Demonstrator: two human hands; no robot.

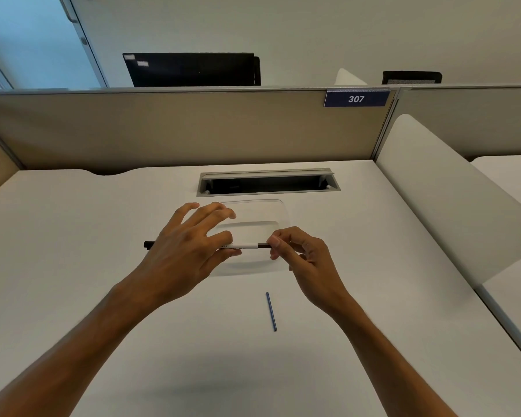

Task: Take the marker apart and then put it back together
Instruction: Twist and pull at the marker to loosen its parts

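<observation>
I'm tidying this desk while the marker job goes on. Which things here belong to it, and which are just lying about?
In the job:
- marker, held by left hand and right hand
- blue ink rod on the desk

Lying about:
- clear tray
- cable slot
- sign 307
- monitor

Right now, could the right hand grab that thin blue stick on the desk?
Probably yes, but not straight away. The right hand is pinching the marker and would have to let go first. The blue stick lies in the open just below it, with nothing covering it.
</observation>
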